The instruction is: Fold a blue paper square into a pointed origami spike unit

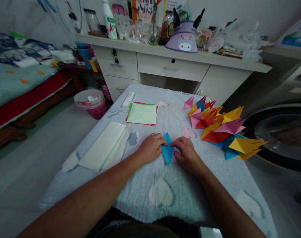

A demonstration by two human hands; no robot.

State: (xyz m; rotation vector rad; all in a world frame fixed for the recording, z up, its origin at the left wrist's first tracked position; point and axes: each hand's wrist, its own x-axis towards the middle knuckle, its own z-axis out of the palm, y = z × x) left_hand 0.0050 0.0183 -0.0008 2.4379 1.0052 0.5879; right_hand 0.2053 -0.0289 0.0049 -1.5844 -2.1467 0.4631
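Observation:
A blue piece of folded origami paper [167, 154], shaped like a narrow diamond, lies flat on the cloth-covered table [145, 185] in front of me. At its left edge, my left hand [152, 147] has its thumb and fingertips closed on the paper. Curled from the other side, my right hand [187, 154] pinches the right edge near the upper half. To the right sits a pile of folded paper pieces [215, 124] in orange, red, pink and blue. Beyond my left hand is a stack of square paper sheets [142, 113], pale green on top.
A folded white cloth or paper [104, 145] lies left of my forearm, with a small white box [128, 99] farther back. Behind the table stands a white cabinet [172, 66] crowded with jars and bottles. A pink bin [97, 110] stands left, a washing machine [284, 129] right.

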